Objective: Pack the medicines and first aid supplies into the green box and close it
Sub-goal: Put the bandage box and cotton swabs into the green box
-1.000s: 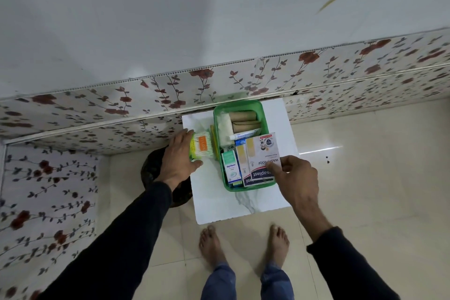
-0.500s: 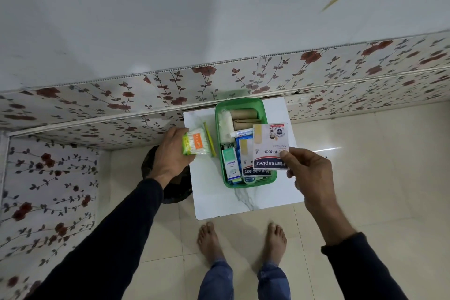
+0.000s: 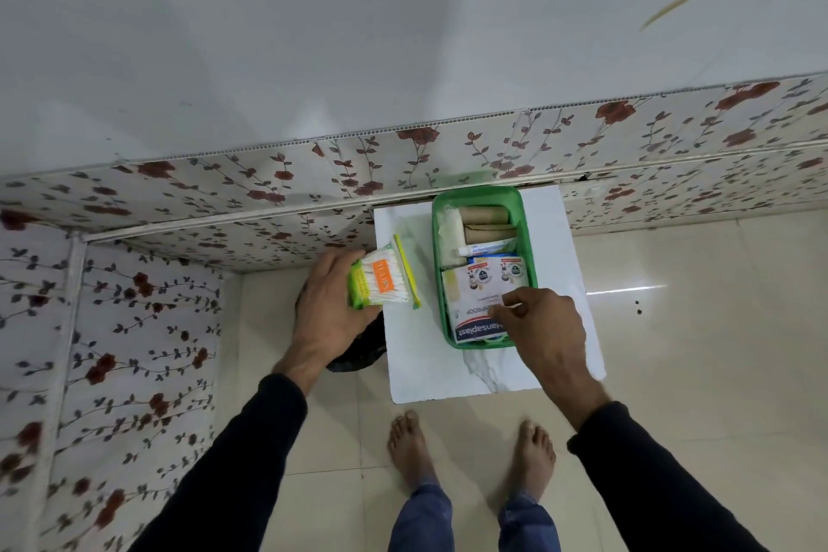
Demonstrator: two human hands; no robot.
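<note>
A small white marble-patterned table (image 3: 448,372) stands on a pale glossy tile floor (image 3: 694,350), pushed against a wall whose lower part is panelled in a red-flower print (image 3: 269,184) under plain white wall. The same flowered panel runs down the side wall on the left. A dark round object (image 3: 363,354) sits on the floor by the table's left edge, mostly hidden under the left wrist. The person's bare feet (image 3: 410,448) are planted just short of the table.

The green box (image 3: 522,229) lies open on the table, its far end near the wall. The right hand (image 3: 544,327) reaches in from the near right, palm down, thumb and forefinger pinched on the right edge of a plaster packet (image 3: 475,309), which lies flat across the near half of the box. Beyond the pinch, toward the wall, are a white tube (image 3: 486,246), two tan bandage rolls (image 3: 484,222) and a pale gauze pack (image 3: 449,229).

The left hand (image 3: 329,305) is held over the table's left edge, fingers wrapped around a bag of cotton swabs (image 3: 383,280), which juts out to the right of the grip, left of the box and not touching it.
</note>
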